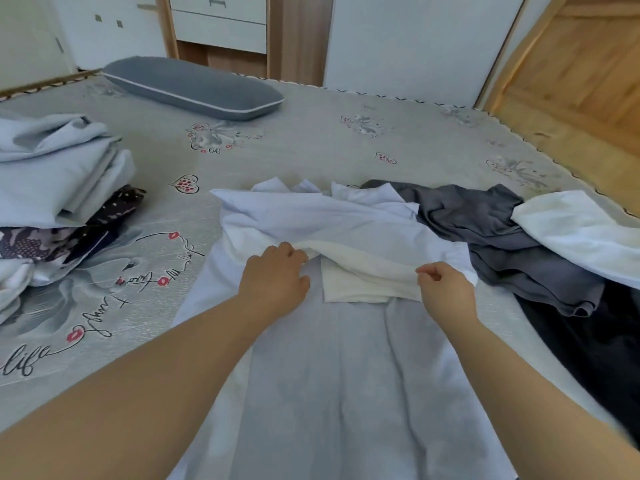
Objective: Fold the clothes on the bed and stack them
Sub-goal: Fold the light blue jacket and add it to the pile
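A pale blue garment lies spread on the bed in front of me, its upper part rumpled with a cream lining showing. My left hand grips the cream fabric at the fold's left end. My right hand pinches the same fold at its right end. A dark grey garment, a white one and a black one lie loose to the right. At the left sits a stack of folded clothes, light blue on top of a dark patterned piece.
The bed carries a grey printed cover. A grey pillow lies at the far side. Beyond it stand white drawers and a white cupboard door. Wooden flooring shows at the right, past the bed's edge.
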